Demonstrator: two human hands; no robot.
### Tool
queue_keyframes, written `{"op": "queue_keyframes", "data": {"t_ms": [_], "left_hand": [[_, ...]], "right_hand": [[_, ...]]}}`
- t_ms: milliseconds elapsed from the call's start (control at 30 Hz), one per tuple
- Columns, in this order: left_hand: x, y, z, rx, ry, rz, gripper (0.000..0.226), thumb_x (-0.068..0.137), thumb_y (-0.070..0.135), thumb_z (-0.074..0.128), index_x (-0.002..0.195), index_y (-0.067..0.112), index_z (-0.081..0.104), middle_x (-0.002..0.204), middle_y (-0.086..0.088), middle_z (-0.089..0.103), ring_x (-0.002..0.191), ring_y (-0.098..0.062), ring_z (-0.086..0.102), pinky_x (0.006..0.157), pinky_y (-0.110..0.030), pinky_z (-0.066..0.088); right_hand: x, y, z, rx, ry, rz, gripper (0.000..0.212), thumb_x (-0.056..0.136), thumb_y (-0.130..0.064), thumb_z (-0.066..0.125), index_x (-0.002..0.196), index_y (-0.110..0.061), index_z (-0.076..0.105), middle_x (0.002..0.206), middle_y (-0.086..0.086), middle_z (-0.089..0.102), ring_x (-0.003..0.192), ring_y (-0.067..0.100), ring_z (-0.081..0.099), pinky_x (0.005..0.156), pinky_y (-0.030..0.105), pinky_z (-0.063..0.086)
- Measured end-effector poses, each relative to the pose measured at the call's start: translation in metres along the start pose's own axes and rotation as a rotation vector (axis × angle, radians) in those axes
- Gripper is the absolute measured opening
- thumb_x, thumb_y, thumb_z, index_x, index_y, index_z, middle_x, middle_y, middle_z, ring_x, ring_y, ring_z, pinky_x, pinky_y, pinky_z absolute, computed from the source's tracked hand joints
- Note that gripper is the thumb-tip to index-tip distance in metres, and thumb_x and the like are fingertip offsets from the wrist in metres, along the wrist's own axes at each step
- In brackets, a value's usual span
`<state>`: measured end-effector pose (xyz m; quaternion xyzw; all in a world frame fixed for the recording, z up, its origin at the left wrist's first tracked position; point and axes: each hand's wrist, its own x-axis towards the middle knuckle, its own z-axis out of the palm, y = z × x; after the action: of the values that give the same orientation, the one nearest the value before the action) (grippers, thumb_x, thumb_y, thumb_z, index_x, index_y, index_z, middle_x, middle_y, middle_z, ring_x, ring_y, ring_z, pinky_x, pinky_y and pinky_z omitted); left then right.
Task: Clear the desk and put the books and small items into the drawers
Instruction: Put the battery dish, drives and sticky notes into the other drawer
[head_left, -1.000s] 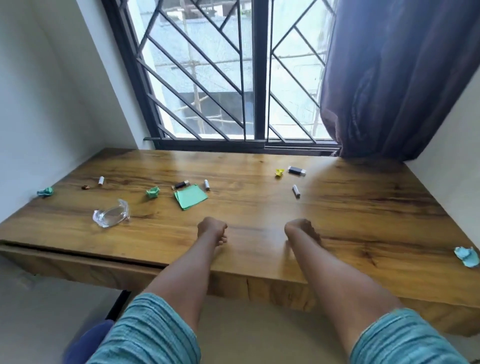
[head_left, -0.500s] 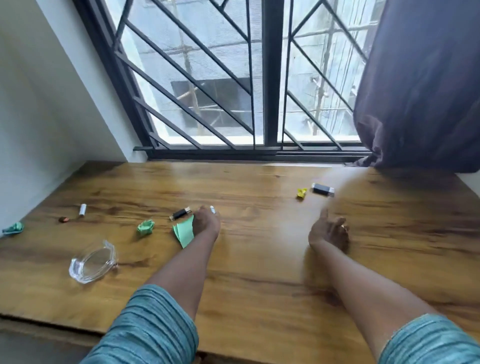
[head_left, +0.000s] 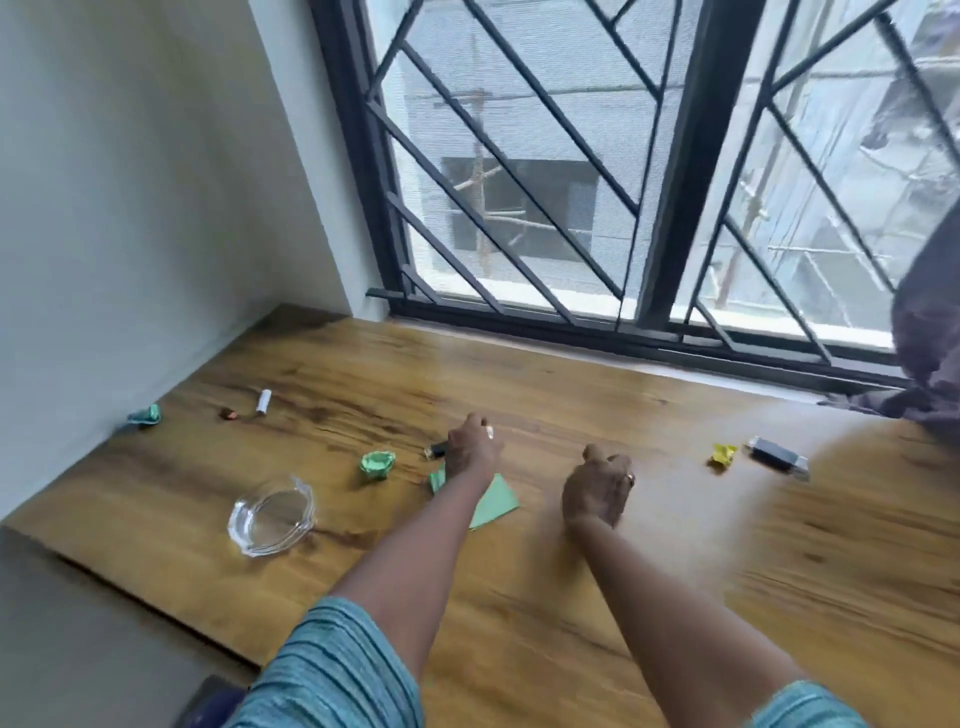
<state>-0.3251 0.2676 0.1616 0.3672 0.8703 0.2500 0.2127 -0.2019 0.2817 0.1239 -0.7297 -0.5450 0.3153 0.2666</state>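
Observation:
The wooden desk (head_left: 727, 571) carries scattered small items. My left hand (head_left: 470, 449) reaches forward over a green paper sheet (head_left: 496, 504), and its fingertips pinch a small white cylinder (head_left: 489, 431). A short black item (head_left: 436, 450) lies just left of that hand, and a crumpled green paper (head_left: 376, 464) further left. My right hand (head_left: 597, 488) hovers at mid-desk with its fingers curled closed; whatever it holds is hidden. To its right lie a yellow crumpled scrap (head_left: 723, 454) and a black and silver stick (head_left: 776, 453).
A clear glass dish (head_left: 272, 514) stands near the desk's left front edge. Further back left lie a white cylinder (head_left: 264, 401), a small brown item (head_left: 227, 413) and a teal crumple (head_left: 144, 415) by the wall. A barred window and a purple curtain (head_left: 930, 332) stand behind.
Both hands went from fists at the front edge out to the items. The left closed on the white cylinder by the green sheet. The right covered another white cylinder, then curled shut; that cylinder is gone from the desk.

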Motion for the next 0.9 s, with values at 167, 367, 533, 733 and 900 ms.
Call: {"op": "queue_keyframes", "data": {"t_ms": [167,367,533,733,900], "left_hand": [[0.009,-0.08,-0.072,-0.098,0.134,-0.126,0.025,0.085,0.017,0.063,0.11,0.017,0.065,0.114,-0.011,0.067,0.108,-0.028,0.06,0.081,-0.029,0.048],[0.022,-0.189,-0.153,-0.123,0.16,-0.214,0.017,0.079,0.013,0.068,0.095,0.014,0.072,0.103,-0.012,0.072,0.097,-0.025,0.069,0.08,-0.025,0.055],[0.025,-0.23,-0.168,0.054,0.031,-0.13,0.023,0.085,0.011,0.059,0.105,0.003,0.07,0.109,-0.018,0.069,0.105,-0.028,0.066,0.082,-0.03,0.054],[0.036,-0.245,-0.169,0.174,-0.014,-0.034,0.031,0.093,0.006,0.044,0.117,0.003,0.063,0.122,-0.018,0.062,0.115,-0.03,0.06,0.092,-0.034,0.049],[0.041,-0.247,-0.169,0.231,-0.042,0.015,0.034,0.096,0.003,0.036,0.122,0.002,0.059,0.128,-0.017,0.057,0.12,-0.029,0.056,0.098,-0.033,0.046]], "right_hand": [[-0.06,-0.065,0.062,-0.061,-0.189,-0.314,0.053,0.089,-0.003,0.041,0.135,-0.026,0.051,0.12,0.02,0.053,0.106,0.036,0.054,0.087,0.034,0.043],[-0.155,-0.139,0.134,-0.07,-0.467,-0.432,0.042,0.083,-0.013,0.057,0.124,-0.018,0.062,0.113,0.018,0.067,0.107,0.03,0.062,0.088,0.031,0.046],[-0.196,-0.17,0.17,-0.181,-0.522,-0.453,0.039,0.083,-0.005,0.06,0.121,-0.01,0.065,0.119,0.014,0.066,0.113,0.024,0.06,0.092,0.025,0.045],[-0.208,-0.171,0.184,-0.403,-0.457,-0.494,0.035,0.083,-0.006,0.059,0.117,-0.006,0.066,0.116,0.018,0.066,0.11,0.028,0.061,0.087,0.028,0.047],[-0.22,-0.179,0.186,-0.602,-0.488,-0.537,0.025,0.084,-0.008,0.058,0.108,-0.004,0.067,0.114,0.017,0.066,0.108,0.029,0.062,0.049,0.02,0.033]]}}
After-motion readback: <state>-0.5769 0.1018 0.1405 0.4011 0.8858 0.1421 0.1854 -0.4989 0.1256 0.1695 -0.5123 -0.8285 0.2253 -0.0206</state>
